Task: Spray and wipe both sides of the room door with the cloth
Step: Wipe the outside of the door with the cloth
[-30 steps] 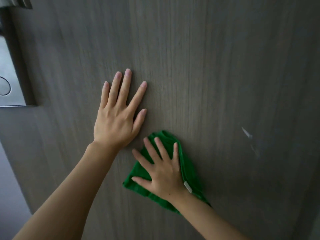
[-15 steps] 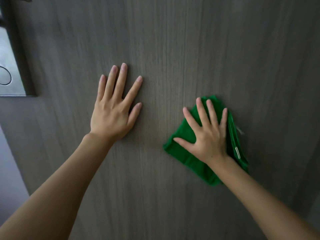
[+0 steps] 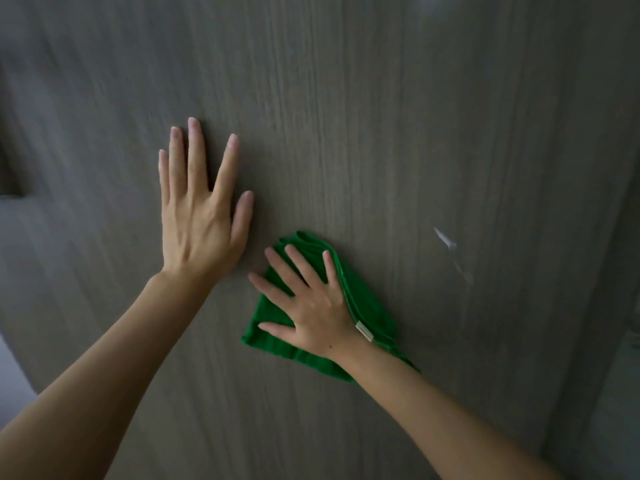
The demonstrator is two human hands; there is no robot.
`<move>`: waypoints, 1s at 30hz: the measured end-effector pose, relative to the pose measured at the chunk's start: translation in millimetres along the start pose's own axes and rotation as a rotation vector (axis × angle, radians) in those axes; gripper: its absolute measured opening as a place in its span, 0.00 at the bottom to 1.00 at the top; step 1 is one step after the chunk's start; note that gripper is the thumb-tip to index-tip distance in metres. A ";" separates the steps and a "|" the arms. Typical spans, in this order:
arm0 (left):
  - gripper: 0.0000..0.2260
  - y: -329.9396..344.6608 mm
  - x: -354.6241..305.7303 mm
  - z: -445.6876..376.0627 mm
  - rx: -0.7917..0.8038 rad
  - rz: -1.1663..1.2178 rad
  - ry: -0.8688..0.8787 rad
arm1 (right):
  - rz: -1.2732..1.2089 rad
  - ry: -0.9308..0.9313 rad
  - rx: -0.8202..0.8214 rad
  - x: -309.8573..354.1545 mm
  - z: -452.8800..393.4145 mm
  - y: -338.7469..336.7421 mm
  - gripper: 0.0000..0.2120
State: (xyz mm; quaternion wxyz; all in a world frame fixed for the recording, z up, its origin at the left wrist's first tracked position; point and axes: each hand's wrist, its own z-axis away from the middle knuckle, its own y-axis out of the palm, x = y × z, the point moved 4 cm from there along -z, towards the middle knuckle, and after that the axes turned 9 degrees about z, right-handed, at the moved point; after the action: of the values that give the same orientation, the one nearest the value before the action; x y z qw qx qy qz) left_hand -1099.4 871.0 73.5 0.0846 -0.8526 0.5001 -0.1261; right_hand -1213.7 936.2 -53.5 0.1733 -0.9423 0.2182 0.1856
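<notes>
Your right hand [image 3: 311, 306], fingers splayed flat on the cloth [image 3: 367, 299], lies left of the pale streak [image 3: 445, 239] on the door [image 3: 381, 116]; your left hand [image 3: 201, 216] is farther.

dim indoor light, pale wall strip [image 3: 10, 368] at lower left edge, blurred grey floor or wall area [image 3: 613, 393] at lower right, nothing sharper

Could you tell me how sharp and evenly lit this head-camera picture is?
Head view: dim, flat light with no glare; the door is smeared by motion blur, worst toward the left edge and corners, while the left hand, right hand and green cloth stay fairly crisp; a pale streak shows right of the cloth; edges bow from the wide lens.
</notes>
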 end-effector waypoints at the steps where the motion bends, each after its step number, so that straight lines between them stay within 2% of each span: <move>1: 0.25 2.1 -8.6 -0.2 -0.004 0.006 0.006 | -0.004 -0.026 0.003 -3.7 11.0 2.4 0.32; 6: 0.25 26.7 -69.2 -13.5 0.040 0.016 0.233 | 0.074 -0.129 0.029 -44.1 42.0 2.9 0.34; 8: 0.25 38.5 -85.1 -24.8 0.046 0.019 0.238 | 0.083 -0.114 0.006 -74.2 29.3 -6.7 0.34; 12: 0.25 52.1 -87.7 -32.0 0.061 -0.041 0.174 | 0.165 0.047 -0.033 -154.1 -5.6 -32.4 0.36; 16: 0.25 52.1 -89.3 -30.1 0.061 -0.076 0.196 | 0.193 0.408 -0.033 -207.3 -0.7 -41.0 0.37; 19: 0.25 52.4 -89.6 -30.2 0.056 -0.084 0.178 | 0.168 0.654 -0.064 -200.9 30.5 -35.2 0.35; 23: 0.25 52.4 -89.9 -29.5 0.051 -0.080 0.183 | 0.123 0.807 -0.054 -162.2 73.1 -19.8 0.34; 26: 0.25 52.8 -90.6 -28.7 0.048 -0.077 0.185 | 0.105 0.778 -0.007 -125.8 91.1 -8.4 0.34; 30: 0.25 52.4 -89.9 -29.4 0.038 -0.089 0.181 | 0.131 0.586 0.059 -95.1 97.0 0.4 0.34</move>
State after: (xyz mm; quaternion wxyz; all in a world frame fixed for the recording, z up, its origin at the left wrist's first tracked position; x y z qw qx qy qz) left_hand -1193.8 923.6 75.6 0.0496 -0.8572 0.4650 -0.2157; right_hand -1319.9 1008.4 -97.6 0.1179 -0.9343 0.3244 -0.0897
